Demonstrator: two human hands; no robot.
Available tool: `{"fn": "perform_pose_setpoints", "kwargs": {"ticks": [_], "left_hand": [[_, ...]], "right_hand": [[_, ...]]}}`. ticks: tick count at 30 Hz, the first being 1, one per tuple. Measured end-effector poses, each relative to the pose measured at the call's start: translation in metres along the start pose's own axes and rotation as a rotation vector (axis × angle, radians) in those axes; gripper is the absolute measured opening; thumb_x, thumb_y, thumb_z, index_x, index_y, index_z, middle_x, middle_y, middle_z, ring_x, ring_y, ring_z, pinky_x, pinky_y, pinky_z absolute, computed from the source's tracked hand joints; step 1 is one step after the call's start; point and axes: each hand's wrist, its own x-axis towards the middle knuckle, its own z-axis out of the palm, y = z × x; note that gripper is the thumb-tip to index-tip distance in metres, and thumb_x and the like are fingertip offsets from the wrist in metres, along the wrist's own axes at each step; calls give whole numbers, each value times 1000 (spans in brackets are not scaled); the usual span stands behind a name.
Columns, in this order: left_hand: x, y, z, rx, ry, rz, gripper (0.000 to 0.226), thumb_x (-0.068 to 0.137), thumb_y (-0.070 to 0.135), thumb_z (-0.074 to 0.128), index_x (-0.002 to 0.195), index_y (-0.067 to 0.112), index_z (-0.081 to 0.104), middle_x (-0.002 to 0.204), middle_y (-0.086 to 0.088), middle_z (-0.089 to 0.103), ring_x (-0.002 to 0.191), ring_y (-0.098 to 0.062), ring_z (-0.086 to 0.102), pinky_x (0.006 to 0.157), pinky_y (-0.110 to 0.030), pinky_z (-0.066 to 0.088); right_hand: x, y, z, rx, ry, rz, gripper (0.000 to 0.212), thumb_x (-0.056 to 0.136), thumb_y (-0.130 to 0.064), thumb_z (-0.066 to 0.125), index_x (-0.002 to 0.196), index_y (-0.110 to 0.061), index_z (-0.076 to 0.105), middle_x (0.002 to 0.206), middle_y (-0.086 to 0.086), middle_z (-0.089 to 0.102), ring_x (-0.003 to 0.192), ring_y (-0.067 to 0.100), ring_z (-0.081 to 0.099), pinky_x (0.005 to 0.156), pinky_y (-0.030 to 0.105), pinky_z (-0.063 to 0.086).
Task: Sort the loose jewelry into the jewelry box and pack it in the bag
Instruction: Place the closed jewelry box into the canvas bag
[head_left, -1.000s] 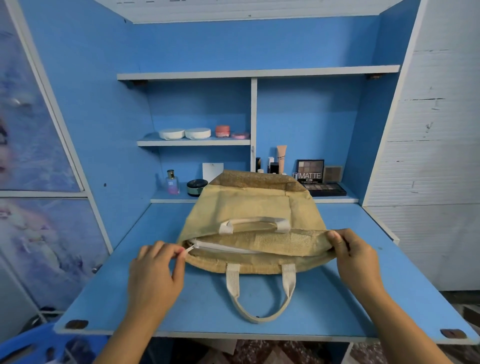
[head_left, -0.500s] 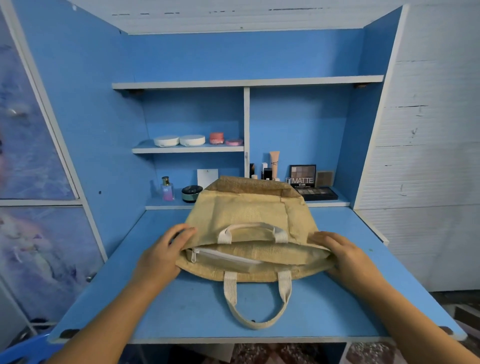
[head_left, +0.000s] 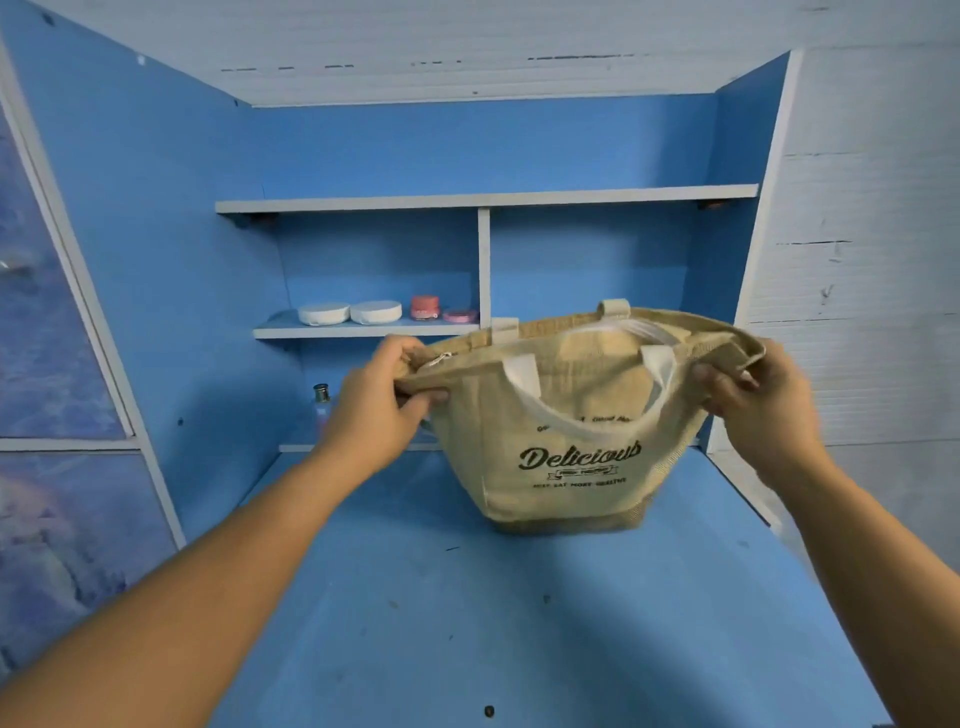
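Bag: the jute bag (head_left: 566, 447) stands upright on the blue desk (head_left: 519, 623), near the back, "Delicious" print facing the person.
Left hand: the left hand (head_left: 376, 410) grips the bag's left top corner.
Right hand: the right hand (head_left: 763, 405) pinches the right top corner.
Shelf: two white compacts (head_left: 349, 313) behind.

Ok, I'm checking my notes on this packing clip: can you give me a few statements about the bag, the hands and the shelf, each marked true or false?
1. The bag is printed with the word "Delicious". True.
2. The bag lies flat. False: it is upright, with its printed side facing the camera.
3. One hand hangs idle. False: the left hand and the right hand each hold an end of the bag's top edge.
4. Two white round containers sit side by side on the shelf. True.
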Motion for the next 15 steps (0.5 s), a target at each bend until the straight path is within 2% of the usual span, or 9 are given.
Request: {"fn": "perform_pose_setpoints", "kwargs": {"ticks": [2, 5, 7, 10, 12, 15], "left_hand": [[17, 4, 11, 15, -39, -47, 39, 80, 21, 78, 108, 27, 53, 84, 13, 61, 70, -5, 55, 63, -27, 45], [36, 4, 33, -2, -69, -104, 39, 82, 20, 76, 107, 31, 48, 92, 14, 59, 79, -5, 55, 66, -21, 40], [44, 2, 50, -17, -81, -151, 40, 85, 18, 73, 116, 28, 48, 102, 9, 59, 88, -12, 56, 71, -23, 40], [53, -7, 72, -66, -129, -217, 60, 88, 14, 69, 138, 27, 39, 119, 4, 56, 105, -20, 58, 89, -32, 48], [57, -14, 81, -66, -164, -252, 73, 87, 13, 69, 146, 31, 29, 131, 3, 53, 115, -23, 57, 100, -41, 47], [57, -22, 85, -48, -189, -306, 82, 87, 14, 69, 149, 35, 20, 142, 0, 47, 121, -25, 54, 103, -46, 46]], "right_hand": [[17, 2, 2, 26, 31, 36, 20, 83, -17, 70, 90, -33, 59, 91, -1, 66, 91, 24, 65, 78, 50, 57], [39, 15, 7, -3, 92, 116, 19, 84, -20, 70, 97, -26, 57, 93, -3, 64, 93, 23, 62, 80, 52, 56], [46, 25, 12, -70, 124, 149, 23, 84, -25, 69, 100, -27, 54, 99, -2, 63, 95, 25, 61, 82, 52, 55], [48, 41, 20, -120, 94, 187, 45, 86, -29, 67, 124, -21, 44, 108, -4, 58, 103, 24, 60, 89, 49, 52], [43, 51, 23, -102, -1, 209, 67, 82, -35, 69, 138, -27, 33, 116, -7, 57, 110, 19, 57, 94, 47, 50], [34, 66, 27, -205, -142, 189, 82, 76, -48, 70, 144, -38, 25, 141, -4, 46, 128, 19, 46, 104, 48, 43]]}}
